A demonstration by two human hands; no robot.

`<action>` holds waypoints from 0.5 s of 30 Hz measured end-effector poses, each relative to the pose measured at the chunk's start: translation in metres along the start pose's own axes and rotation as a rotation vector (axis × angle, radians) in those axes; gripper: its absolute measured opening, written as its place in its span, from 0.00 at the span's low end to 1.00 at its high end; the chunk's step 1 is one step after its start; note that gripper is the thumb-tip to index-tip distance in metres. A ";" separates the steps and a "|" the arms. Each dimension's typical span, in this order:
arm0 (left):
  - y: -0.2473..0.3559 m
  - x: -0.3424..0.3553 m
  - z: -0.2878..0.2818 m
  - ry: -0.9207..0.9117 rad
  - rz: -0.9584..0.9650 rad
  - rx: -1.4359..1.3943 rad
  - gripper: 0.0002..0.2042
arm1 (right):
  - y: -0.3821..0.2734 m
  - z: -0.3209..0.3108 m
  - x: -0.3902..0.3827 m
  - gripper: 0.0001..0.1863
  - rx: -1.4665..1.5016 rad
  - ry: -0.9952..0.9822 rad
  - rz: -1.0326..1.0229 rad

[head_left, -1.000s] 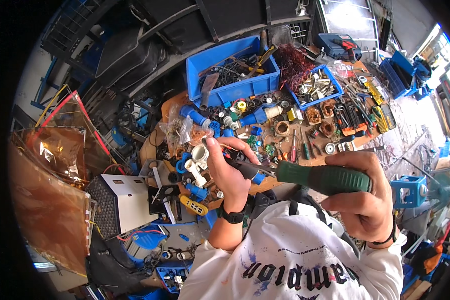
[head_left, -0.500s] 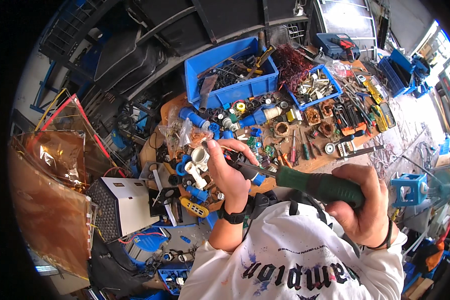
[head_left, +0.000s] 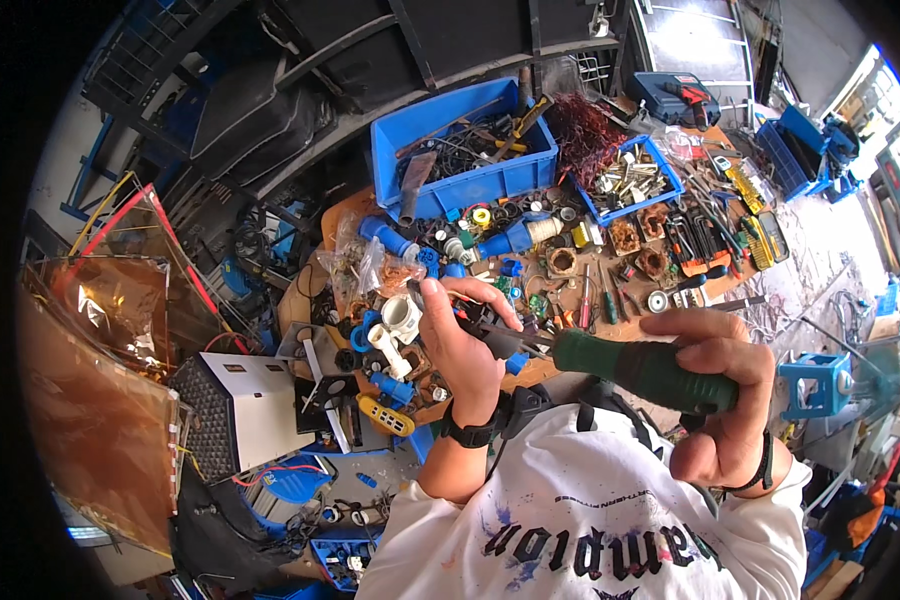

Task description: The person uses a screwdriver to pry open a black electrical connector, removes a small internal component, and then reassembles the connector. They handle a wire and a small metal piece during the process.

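Observation:
In my right hand [head_left: 735,400] is a screwdriver with a thick dark green handle [head_left: 635,372]. My fingers lie over the handle's rear part and the thumb is below it. Its metal shaft points left toward my left hand [head_left: 458,350]. That hand grips a small black part [head_left: 492,338] with a bit of red on it, between thumb and fingers. The shaft's tip meets or overlaps this part, and whether it touches a screw is hidden. Just left of my left hand are a white pipe fitting [head_left: 402,318] and a white tee-like piece [head_left: 388,352].
The wooden table [head_left: 595,300] is crowded with loose parts and hand tools. At the back stand a large blue crate [head_left: 470,190] and a smaller blue tray [head_left: 625,205] of metal pieces. Blue plugs [head_left: 515,237] lie mid-table. A yellow socket strip [head_left: 385,414] lies left of my left forearm.
My right hand's fingers have shifted on the screwdriver handle: the index finger reaches further forward over it and the thumb has dropped lower. My left hand stays nearly in place.

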State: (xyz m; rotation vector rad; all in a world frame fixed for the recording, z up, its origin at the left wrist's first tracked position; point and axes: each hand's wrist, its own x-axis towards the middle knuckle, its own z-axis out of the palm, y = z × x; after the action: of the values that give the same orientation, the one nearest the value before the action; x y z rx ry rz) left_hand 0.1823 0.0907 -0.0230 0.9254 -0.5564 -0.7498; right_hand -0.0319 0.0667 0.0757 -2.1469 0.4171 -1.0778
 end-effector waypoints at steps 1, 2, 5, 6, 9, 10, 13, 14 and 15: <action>0.000 0.000 0.000 -0.002 0.010 0.002 0.24 | 0.003 0.003 -0.003 0.42 -0.084 0.040 0.003; 0.000 0.000 -0.001 -0.003 0.019 0.004 0.24 | -0.003 0.001 -0.006 0.43 -0.195 0.020 0.063; 0.000 0.001 -0.001 0.008 0.006 0.018 0.24 | -0.019 -0.009 0.005 0.35 -0.459 -0.062 0.095; 0.000 0.000 -0.001 0.009 0.007 0.015 0.24 | -0.019 -0.012 0.005 0.32 -0.441 -0.088 0.079; 0.001 0.000 0.002 0.010 0.006 0.005 0.24 | -0.015 -0.012 0.011 0.24 -0.352 -0.111 -0.066; 0.001 0.000 0.002 0.007 0.004 0.000 0.24 | -0.012 -0.013 0.014 0.23 -0.352 -0.128 -0.155; 0.001 0.000 0.001 0.000 -0.005 -0.016 0.24 | -0.016 -0.011 0.012 0.24 -0.282 -0.154 -0.182; 0.000 -0.001 0.001 -0.001 -0.008 -0.022 0.24 | -0.017 -0.010 0.013 0.26 -0.281 -0.149 -0.168; 0.000 0.000 0.001 -0.007 -0.004 -0.021 0.24 | -0.019 -0.008 0.012 0.28 -0.285 -0.143 -0.153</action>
State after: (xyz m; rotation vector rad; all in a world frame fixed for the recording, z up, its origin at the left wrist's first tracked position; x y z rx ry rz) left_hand 0.1812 0.0898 -0.0226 0.9049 -0.5513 -0.7617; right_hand -0.0316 0.0695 0.0994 -2.5253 0.3621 -0.9862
